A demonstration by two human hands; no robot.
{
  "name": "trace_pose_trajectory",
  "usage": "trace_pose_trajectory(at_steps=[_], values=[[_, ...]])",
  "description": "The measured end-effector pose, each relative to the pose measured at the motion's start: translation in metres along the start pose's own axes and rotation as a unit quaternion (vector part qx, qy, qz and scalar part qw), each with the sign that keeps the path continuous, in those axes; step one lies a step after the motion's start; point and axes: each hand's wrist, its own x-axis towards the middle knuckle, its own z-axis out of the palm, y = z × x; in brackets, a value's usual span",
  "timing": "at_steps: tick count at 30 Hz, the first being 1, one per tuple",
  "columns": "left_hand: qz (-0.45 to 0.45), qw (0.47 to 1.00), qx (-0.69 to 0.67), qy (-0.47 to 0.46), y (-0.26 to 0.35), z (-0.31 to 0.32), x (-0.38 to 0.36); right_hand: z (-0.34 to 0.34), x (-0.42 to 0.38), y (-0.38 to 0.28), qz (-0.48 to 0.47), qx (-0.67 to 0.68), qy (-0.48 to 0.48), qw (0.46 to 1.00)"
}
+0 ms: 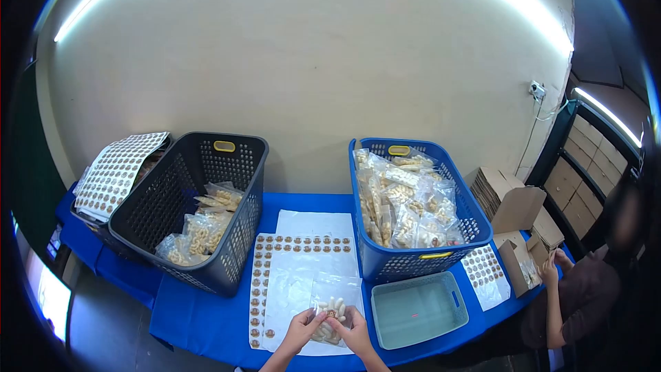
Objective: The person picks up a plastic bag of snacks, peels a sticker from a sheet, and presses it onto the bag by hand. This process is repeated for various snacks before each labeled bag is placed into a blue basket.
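My left hand and my right hand both grip a clear plastic bag of pale, finger-shaped snack pieces. A small round brown sticker shows on the bag, with both thumbs close to it. The fingers behind the bag are hidden. Under the bag lies a sheet of round stickers, its middle bare and white, with stickers left along the top and left side. To the right of my right hand stands a shallow pale-green tray.
A dark grey basket and a blue basket hold bagged snacks. More sticker sheets lie at the left; another sheet is at right. Beside an open cardboard box, a co-worker's hands are at work. The table has a blue cloth.
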Motion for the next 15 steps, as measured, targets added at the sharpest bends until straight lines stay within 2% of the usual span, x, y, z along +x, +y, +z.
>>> trace_pose_trajectory(at_steps=[3, 7, 10, 15], values=[[0.013, 1.000, 0.013, 0.005, 0.006, 0.010, -0.004, -0.009, -0.007, -0.007, 0.022, 0.057, -0.004, 0.998], [0.036, 0.997, 0.042, -0.046, 0.007, 0.016, -0.007, -0.026, -0.012, -0.005, 0.060, 0.162, -0.038, 0.984], [0.039, 0.996, 0.042, -0.070, 0.007, 0.023, -0.008, -0.038, -0.015, -0.004, 0.075, 0.179, -0.043, 0.980], [0.140, 0.989, 0.036, -0.016, 0.024, 0.033, 0.008, -0.042, -0.020, -0.010, 0.069, 0.193, -0.025, 0.978]])
